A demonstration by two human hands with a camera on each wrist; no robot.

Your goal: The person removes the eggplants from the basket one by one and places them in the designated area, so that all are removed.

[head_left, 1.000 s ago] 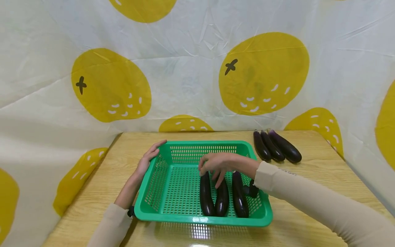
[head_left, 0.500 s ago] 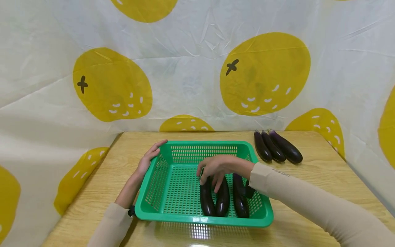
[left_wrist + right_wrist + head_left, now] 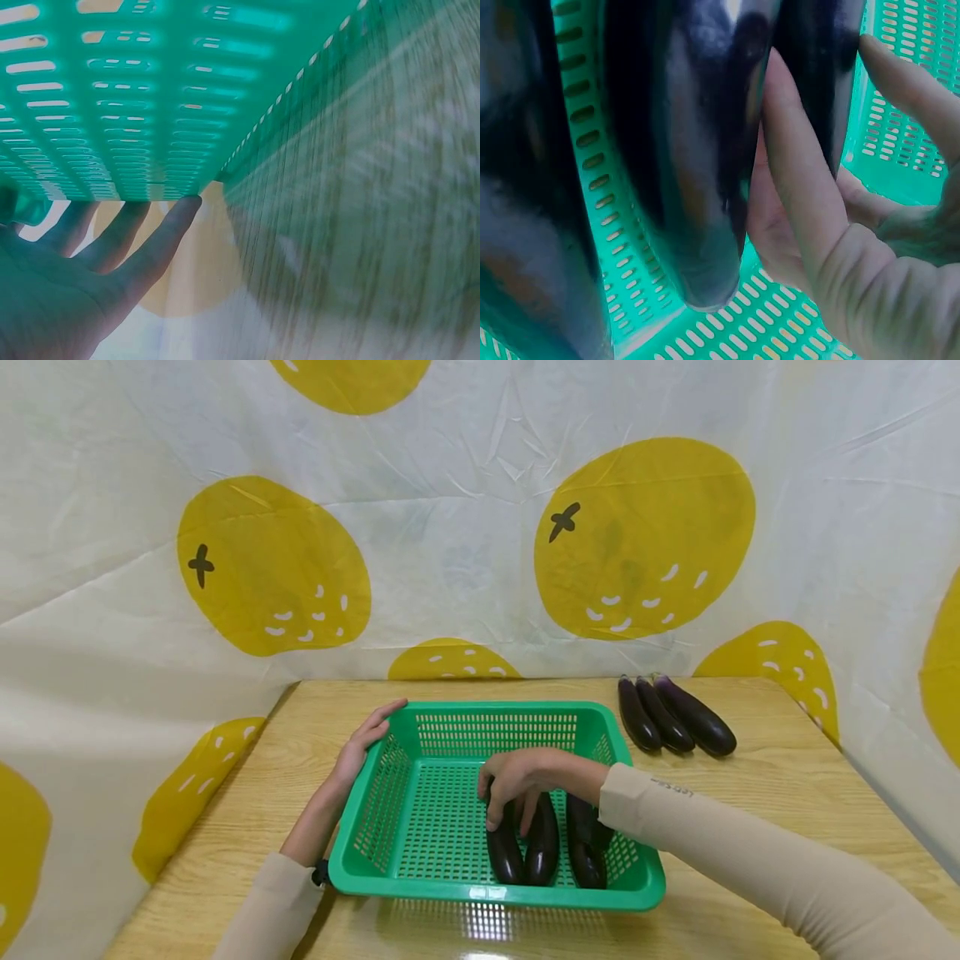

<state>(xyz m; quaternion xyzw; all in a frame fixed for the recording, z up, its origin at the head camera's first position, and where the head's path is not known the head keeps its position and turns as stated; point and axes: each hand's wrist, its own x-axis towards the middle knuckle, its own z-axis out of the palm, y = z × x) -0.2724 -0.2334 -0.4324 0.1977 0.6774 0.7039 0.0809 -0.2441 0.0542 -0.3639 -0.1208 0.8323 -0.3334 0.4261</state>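
A green plastic basket (image 3: 397, 887) holds three dark purple eggplants lying lengthwise in its right half. My right hand (image 3: 517, 777) reaches down into it and grips the leftmost eggplant (image 3: 506, 862), its fingers on one side and thumb on the other. In the right wrist view, fingers pass between this eggplant (image 3: 817, 75) and the middle eggplant (image 3: 697, 150). The rightmost eggplant (image 3: 587, 860) lies partly hidden under my right wrist. My left hand (image 3: 354, 756) rests at the basket's left rim. In the left wrist view, its straight fingers touch the outer wall.
Three more eggplants (image 3: 671, 718) lie side by side on the wooden table (image 3: 780, 752), behind the basket to the right. A white cloth (image 3: 450, 568) with yellow fruit prints hangs behind the table and along its left side.
My right hand has moved down and forward along the leftmost eggplant, from its top end toward its middle, and its fingers have closed in around it. The left hand has stayed on the rim.
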